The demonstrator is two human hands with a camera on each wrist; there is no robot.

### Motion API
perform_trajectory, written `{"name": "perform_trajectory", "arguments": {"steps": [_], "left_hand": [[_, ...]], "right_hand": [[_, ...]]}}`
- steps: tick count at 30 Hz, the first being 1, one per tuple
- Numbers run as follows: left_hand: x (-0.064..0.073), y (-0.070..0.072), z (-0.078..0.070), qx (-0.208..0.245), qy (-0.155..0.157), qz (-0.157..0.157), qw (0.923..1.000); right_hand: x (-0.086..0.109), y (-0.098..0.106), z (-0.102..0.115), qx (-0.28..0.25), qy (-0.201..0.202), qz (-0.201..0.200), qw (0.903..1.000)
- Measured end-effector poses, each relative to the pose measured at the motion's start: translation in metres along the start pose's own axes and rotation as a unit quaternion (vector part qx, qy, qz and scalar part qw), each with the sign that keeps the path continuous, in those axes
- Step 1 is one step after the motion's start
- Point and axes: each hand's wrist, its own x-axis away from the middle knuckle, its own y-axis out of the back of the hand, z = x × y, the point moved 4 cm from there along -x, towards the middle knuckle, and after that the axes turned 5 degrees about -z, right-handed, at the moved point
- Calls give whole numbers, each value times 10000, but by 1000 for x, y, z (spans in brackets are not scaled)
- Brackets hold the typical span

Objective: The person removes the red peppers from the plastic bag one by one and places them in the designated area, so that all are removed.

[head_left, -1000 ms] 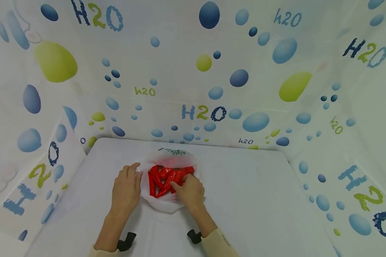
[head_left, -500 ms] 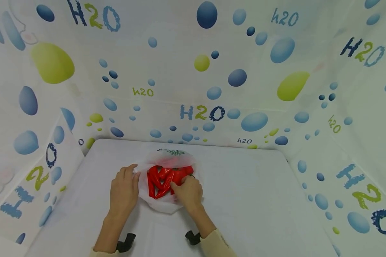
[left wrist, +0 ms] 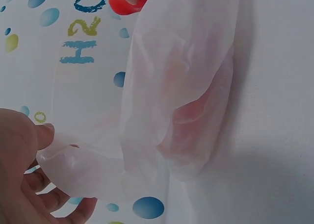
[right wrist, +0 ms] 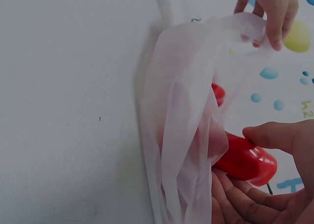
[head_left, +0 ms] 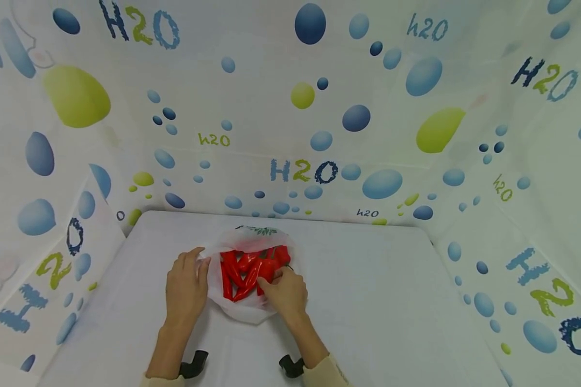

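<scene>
A white translucent plastic bag (head_left: pixel 244 313) with a green print lies on the table, its mouth spread wide. Several glossy red peppers (head_left: pixel 231 269) fill it, a few with green stems. My left hand (head_left: pixel 187 287) is at the bag's left side; in the left wrist view, its thumb (left wrist: pixel 45 135) and fingers pinch the bag's rim. At the right side of the mouth, my right hand (head_left: pixel 287 292) holds one red pepper (right wrist: pixel 245 158) between thumb and fingers. The right wrist view shows that pepper partly behind the bag's edge, with a dark stem at its end.
The table has a white cover (head_left: pixel 377 301). White sheeting (head_left: pixel 252 97) printed with blue and green drops and "H2O" rises behind it and at both sides. Black curved pieces (head_left: pixel 193 364) sit at both wrists, by the cream sleeves (head_left: pixel 325 372).
My right hand has shifted slightly with the pepper, and more of the peppers and green stems behind it now show. The left hand stays at the rim. The head view has shifted slightly.
</scene>
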Motion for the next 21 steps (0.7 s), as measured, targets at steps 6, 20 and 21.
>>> {"name": "perform_trajectory", "arguments": {"steps": [6,20,21], "left_hand": [[3,-1,4,56,90,-44,9999],[5,-4,5,175,122,-188,9996],[6,-4,5,179,134,-178,9996]], "right_hand": [[4,7,3,-366,132,-116,9992],[0,21,8,-693,435,-497,9954],[0,22,9,-750,485,-526,9946]]}}
